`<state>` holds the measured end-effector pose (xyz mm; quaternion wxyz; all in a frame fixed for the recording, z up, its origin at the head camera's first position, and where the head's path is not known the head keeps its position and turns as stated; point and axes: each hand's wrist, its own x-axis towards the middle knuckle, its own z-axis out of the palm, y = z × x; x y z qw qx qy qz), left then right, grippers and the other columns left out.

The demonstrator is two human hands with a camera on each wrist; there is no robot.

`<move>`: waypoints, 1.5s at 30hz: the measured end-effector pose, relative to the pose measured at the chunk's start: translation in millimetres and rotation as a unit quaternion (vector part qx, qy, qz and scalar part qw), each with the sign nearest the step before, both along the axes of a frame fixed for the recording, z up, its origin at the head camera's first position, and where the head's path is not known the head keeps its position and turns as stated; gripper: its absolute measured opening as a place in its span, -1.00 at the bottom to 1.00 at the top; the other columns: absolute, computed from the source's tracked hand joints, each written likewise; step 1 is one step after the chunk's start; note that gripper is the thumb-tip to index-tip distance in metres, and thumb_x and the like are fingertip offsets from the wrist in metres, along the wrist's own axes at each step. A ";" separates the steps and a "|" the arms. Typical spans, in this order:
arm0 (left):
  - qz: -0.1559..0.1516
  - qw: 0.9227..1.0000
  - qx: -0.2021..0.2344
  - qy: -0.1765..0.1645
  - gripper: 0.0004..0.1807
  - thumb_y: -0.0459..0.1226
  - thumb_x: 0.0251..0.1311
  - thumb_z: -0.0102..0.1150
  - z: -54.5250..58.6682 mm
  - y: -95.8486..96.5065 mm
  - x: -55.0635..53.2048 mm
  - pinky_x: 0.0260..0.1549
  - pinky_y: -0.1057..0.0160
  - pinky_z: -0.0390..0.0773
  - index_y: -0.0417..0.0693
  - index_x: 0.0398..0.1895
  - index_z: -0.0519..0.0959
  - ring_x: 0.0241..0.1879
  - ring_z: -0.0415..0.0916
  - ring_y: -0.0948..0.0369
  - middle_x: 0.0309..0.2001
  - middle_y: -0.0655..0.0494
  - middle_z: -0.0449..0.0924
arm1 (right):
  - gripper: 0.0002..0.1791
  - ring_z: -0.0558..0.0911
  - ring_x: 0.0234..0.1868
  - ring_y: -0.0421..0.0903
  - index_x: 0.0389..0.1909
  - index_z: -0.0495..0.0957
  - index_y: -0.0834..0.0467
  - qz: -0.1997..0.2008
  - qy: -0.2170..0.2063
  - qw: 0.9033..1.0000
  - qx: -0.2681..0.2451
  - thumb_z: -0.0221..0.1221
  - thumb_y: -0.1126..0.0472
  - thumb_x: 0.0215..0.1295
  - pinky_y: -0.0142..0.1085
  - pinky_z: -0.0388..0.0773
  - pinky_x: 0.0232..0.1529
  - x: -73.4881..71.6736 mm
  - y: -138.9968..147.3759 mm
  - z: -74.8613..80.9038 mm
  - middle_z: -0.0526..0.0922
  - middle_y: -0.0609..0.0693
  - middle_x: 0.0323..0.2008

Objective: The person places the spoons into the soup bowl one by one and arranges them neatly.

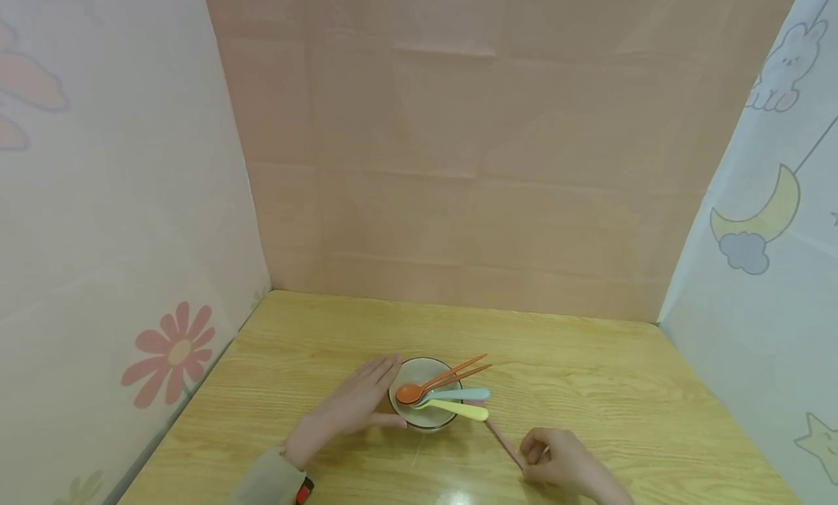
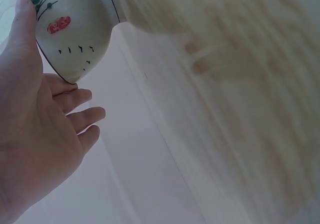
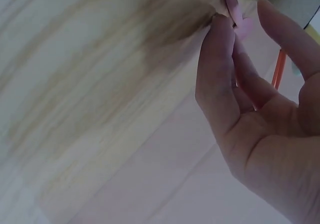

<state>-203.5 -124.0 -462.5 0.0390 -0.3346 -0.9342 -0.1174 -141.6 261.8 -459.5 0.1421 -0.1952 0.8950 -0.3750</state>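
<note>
A round bowl point(image 1: 432, 418) with a dark rim stands on the table; its painted outside shows in the left wrist view. An orange spoon point(image 1: 409, 394), a second orange utensil point(image 1: 468, 372), a light blue utensil point(image 1: 461, 394) and a yellow utensil point(image 1: 461, 409) lean in it, handles toward the right. My left hand point(image 1: 356, 399) rests along its left side, thumb and straight fingers spread at the rim. On the table to the right lies a slim pink utensil point(image 1: 505, 443). My right hand point(image 1: 556, 458) is at its near end, with thumb and forefinger apart around it point(image 3: 244, 28).
The wood-grain table point(image 1: 314, 323) is bounded by a plain tan backdrop point(image 1: 458, 163) behind and printed white sheets at both sides. A red flower point(image 1: 178, 351) decorates the left sheet point(image 1: 131, 199), a moon the right one. A black-and-red band point(image 1: 304, 490) circles the left wrist.
</note>
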 end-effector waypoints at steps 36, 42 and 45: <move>-0.001 1.000 -0.006 0.015 0.15 0.40 0.15 0.01 -0.4 1.0 -0.7 0.47 -0.10 0.24 -0.29 0.53 0.07 0.51 0.12 -0.15 0.54 -0.21 0.10 | -0.88 0.47 -0.48 -0.40 -0.41 0.62 0.24 -0.032 0.033 0.998 0.045 0.26 0.46 -0.01 -0.51 0.52 -0.45 0.5 -8.6 -1.4 0.63 -0.05 -0.48; -0.003 1.000 -0.004 0.024 0.15 0.40 0.15 0.00 -0.9 0.8 -1.0 0.46 -0.11 0.26 -0.29 0.53 0.08 0.51 0.13 -0.15 0.53 -0.21 0.11 | -0.86 0.47 -0.49 -0.40 -0.40 0.63 0.23 -0.034 0.037 0.998 0.046 0.27 0.47 -0.02 -0.52 0.51 -0.46 -2.0 -4.9 -1.8 0.63 -0.05 -0.48; -0.005 1.000 -0.001 0.026 0.15 0.39 0.15 0.02 0.2 1.0 -1.1 0.46 -0.11 0.27 -0.31 0.52 0.09 0.50 0.14 -0.16 0.53 -0.23 0.12 | -0.87 0.48 -0.48 -0.39 -0.39 0.63 0.23 -0.041 0.040 0.997 0.051 0.29 0.46 0.01 -0.51 0.52 -0.46 -3.8 -2.1 0.4 0.63 -0.05 -0.48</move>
